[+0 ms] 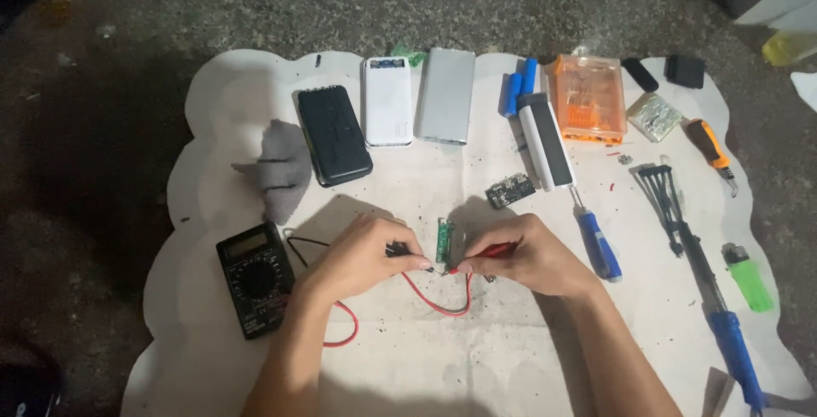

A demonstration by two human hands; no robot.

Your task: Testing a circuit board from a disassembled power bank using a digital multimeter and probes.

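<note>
I see the left hand (pixel 362 255) pinching a black probe (pixel 407 253), the right hand (pixel 532 255) pinching a red probe (pixel 485 254); tips meet under the green board (pixel 444 241), its long axis twelve-to-six.

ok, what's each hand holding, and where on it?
Left hand pinches the black probe near its tip end; right hand pinches the red probe along its shaft. Both tips meet by the small green circuit board.
</note>
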